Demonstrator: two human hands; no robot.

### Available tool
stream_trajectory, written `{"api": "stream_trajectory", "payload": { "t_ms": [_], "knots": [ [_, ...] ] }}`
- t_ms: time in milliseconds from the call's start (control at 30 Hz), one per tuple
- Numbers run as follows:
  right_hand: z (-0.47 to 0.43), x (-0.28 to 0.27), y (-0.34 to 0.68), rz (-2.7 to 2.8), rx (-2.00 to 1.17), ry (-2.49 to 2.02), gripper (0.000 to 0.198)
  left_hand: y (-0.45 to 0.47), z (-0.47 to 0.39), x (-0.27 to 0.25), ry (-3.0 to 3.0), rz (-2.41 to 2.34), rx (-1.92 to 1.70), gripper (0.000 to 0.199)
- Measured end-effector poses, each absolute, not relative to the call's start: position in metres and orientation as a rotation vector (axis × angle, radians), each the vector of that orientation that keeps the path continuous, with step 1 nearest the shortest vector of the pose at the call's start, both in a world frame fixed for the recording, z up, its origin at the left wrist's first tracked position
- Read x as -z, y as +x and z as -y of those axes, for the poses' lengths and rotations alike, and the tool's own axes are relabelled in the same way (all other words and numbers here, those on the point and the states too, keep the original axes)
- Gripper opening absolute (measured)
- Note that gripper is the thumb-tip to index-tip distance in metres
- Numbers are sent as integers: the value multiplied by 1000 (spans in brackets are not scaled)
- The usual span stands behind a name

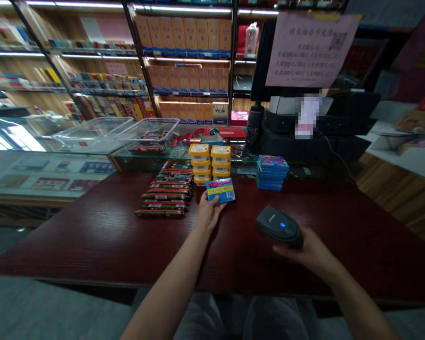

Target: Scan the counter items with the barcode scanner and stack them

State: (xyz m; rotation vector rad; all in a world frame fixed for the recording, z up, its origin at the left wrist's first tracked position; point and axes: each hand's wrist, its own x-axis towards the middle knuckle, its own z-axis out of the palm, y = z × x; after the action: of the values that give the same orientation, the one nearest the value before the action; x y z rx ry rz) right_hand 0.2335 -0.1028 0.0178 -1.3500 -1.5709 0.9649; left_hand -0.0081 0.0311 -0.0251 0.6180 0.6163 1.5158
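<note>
My left hand (209,210) grips a flat blue packet (221,190) with a yellow band, pink lettering and a barcode at its lower right. It is held just in front of two stacks of yellow-lidded tubs (221,160). In my right hand (311,250) is a black barcode scanner (278,225), its blue light lit and its head turned toward the left. Behind the scanner stands a pile of similar blue packets (271,174). Left of the tubs lies a row of dark, red-edged snack packets (166,191), overlapping one another.
All this rests on a dark red wooden table (92,236). At its back are clear plastic bins (152,130) on a glass counter. A monitor (262,61) with a taped paper notice (310,52) rises at the right. Lit shelves of orange boxes (189,78) line the wall.
</note>
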Motion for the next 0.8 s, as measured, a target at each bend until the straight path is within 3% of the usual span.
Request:
{"api": "stream_trajectory", "payload": {
  "t_ms": [567, 700, 800],
  "knots": [
    [107, -24, 230, 1549, -959, -1395, 43, -8, -37, 28, 573, -611, -1520, 39],
    [103, -23, 239, 1692, -747, -1467, 43, -10, -33, 25, 586, -630, -1510, 40],
    [97, -18, 249, 1784, -392, -1815, 41, -8, -31, 23, 615, -660, -1513, 44]
  ]
}}
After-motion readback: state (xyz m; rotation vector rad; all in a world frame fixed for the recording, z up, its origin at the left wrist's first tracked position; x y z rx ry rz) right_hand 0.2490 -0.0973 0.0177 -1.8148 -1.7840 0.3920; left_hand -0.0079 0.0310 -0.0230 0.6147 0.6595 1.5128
